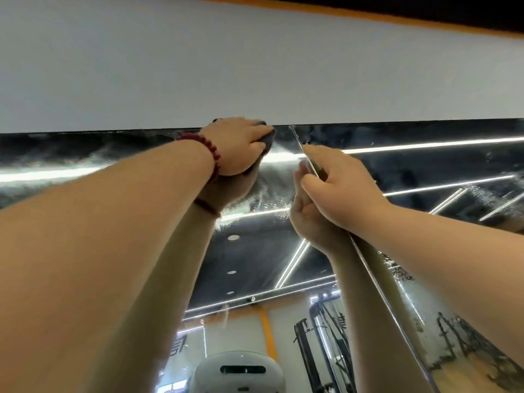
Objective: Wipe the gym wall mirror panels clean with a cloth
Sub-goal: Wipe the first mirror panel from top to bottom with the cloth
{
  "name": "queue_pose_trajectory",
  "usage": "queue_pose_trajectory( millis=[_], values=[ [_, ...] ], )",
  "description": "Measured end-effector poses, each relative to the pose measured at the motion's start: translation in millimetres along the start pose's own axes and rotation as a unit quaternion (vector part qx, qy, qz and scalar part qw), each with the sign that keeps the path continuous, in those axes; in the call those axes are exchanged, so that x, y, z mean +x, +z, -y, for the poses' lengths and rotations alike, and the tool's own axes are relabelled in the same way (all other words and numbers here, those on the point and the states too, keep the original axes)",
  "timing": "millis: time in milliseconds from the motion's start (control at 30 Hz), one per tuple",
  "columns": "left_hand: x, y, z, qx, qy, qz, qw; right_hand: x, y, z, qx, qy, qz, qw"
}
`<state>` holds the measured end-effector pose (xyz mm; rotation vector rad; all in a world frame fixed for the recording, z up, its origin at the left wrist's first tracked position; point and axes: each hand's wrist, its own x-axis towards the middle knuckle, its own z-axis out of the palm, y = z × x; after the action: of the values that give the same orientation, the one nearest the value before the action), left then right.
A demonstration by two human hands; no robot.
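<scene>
While reaching up w/ both arms: right hand braced on seam btwn mirror panels, fingers loosely curled, holding nothing. Left hand pressing cloth flat at top edge, mid-wipe. Streaks below; next prob. sweep down through them.

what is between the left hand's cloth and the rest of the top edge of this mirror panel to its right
Nothing visible. The cloth under the left hand meets bare glass up to the panel seam; the right hand sits lower.
</scene>
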<state>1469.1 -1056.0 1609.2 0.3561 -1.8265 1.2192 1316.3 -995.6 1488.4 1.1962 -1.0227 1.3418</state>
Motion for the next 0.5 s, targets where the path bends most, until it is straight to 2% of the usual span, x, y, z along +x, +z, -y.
queue_pose_trajectory(
  millis=[100,167,200,300,367,500],
  values=[
    [-11,6,-25,0.009,0.068,0.031,0.997,-6,-2,-2,-0.020,0.018,0.000,1.000],
    [-21,11,-30,0.012,0.128,0.054,0.990,-15,-7,-3,-0.048,0.030,0.021,0.998],
    [-18,9,-24,0.009,0.129,0.054,0.990,-19,-9,-5,-0.069,0.033,0.041,0.996],
    [7,1,-2,0.002,0.026,0.017,1.000,-28,-16,-7,-0.131,0.045,0.114,0.984],
    [13,0,-10,0.014,0.004,0.004,1.000,-28,-16,-9,-0.135,0.036,0.115,0.984],
    [-11,14,-48,-0.010,0.132,0.049,0.990,-26,-18,-12,-0.130,0.010,0.097,0.987]
  ],
)
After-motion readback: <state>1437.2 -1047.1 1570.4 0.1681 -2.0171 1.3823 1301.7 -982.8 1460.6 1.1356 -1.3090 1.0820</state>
